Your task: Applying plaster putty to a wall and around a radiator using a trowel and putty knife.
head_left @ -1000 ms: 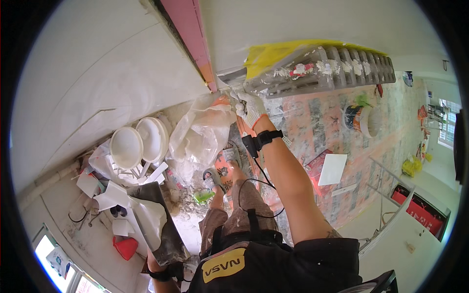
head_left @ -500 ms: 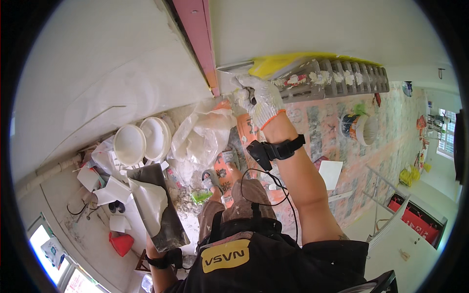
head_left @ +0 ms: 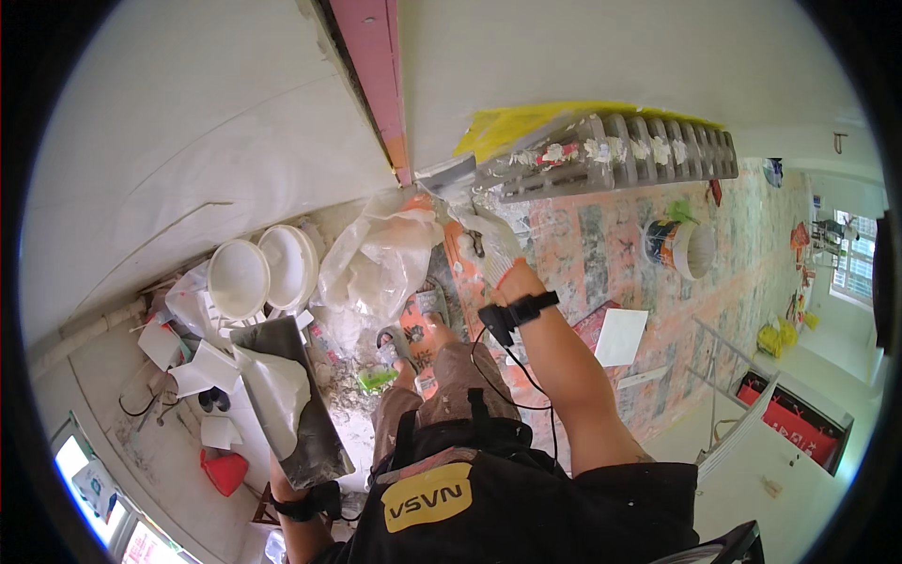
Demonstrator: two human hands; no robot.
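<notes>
My right hand (head_left: 489, 246), in a white knit glove with an orange cuff, is closed around a putty knife. The wide metal blade of that putty knife (head_left: 449, 179) lies close to the lower end of a pink strip (head_left: 371, 66) at the wall corner; whether it touches cannot be told. At the lower left, my left hand (head_left: 282, 487) holds up a dark rectangular plasterer's hawk (head_left: 329, 442). A smooth mass of white putty (head_left: 274, 393) covers much of its top. The hawk hides most of the left hand's fingers.
A long grey ribbed object (head_left: 615, 155), smeared with white, runs along the wall beyond my right hand. Two white round lids or buckets (head_left: 240, 279) and a clear plastic bag (head_left: 376, 263) lie left of my feet. An open bucket (head_left: 693, 250) stands right on the patterned floor covering.
My right hand with the putty knife has come down and toward me, away from the grey ribbed object. The hawk stays held at the left; the whole view has shifted slightly.
</notes>
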